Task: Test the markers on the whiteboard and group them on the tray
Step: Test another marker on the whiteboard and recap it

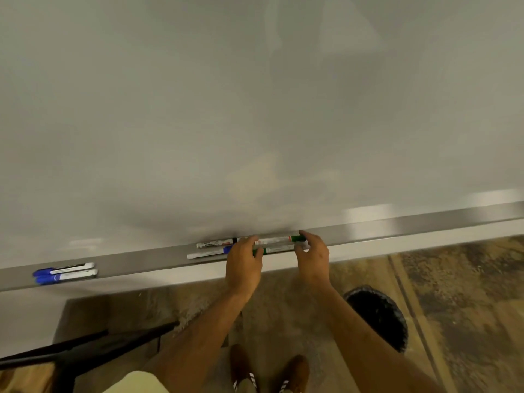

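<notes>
A wide whiteboard point(255, 109) fills the upper view, with a grey tray point(425, 219) along its bottom edge. Two blue-capped markers point(65, 273) lie side by side on the tray at the left. In the middle lie a black-capped marker point(215, 244) and a blue-capped marker point(205, 254). To their right are two green markers, one behind point(279, 239) and one in front point(279, 249). My left hand point(243, 259) curls over the front green marker's cap end, thumb under it. My right hand point(313, 255) brackets the green markers' right ends with fingers apart.
A black waste bin point(380, 316) stands on the patterned floor point(453, 293) below the tray at the right. Black legs of a stand point(85, 350) reach in from the lower left. My shoes point(266, 373) are at the bottom edge.
</notes>
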`<state>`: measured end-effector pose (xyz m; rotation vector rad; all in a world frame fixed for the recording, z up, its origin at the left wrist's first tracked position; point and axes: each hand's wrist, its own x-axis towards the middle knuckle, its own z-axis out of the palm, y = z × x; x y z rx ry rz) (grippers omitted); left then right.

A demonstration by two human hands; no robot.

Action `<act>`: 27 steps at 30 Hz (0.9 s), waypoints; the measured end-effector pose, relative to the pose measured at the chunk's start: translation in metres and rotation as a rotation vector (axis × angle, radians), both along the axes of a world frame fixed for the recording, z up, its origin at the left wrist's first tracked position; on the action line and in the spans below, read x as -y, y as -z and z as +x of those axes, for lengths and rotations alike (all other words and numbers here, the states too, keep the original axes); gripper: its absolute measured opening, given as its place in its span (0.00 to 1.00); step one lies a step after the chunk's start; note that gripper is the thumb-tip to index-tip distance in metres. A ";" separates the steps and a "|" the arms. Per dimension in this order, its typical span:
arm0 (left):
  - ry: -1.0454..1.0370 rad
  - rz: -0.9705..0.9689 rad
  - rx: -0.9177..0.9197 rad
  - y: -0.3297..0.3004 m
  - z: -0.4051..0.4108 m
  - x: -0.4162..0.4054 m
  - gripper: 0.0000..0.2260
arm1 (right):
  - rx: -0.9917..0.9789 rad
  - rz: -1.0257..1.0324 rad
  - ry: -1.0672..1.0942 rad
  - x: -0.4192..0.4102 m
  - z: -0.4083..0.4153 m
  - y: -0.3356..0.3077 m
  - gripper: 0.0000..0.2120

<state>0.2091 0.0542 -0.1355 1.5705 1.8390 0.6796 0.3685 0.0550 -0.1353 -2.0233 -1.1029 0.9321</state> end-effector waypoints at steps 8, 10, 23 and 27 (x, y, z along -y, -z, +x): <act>0.157 0.243 0.146 -0.136 0.005 0.008 0.06 | -0.074 0.055 -0.320 0.010 0.027 -0.089 0.09; 0.230 0.308 0.181 -0.182 0.008 0.016 0.05 | -0.080 0.068 -0.516 0.012 0.027 -0.126 0.07; 0.317 0.613 0.195 -0.353 -0.015 0.063 0.16 | -0.566 0.680 -0.701 0.035 -0.004 -0.348 0.05; 0.384 0.662 0.089 -0.368 -0.029 0.068 0.13 | -0.572 0.728 -0.740 0.043 -0.016 -0.388 0.07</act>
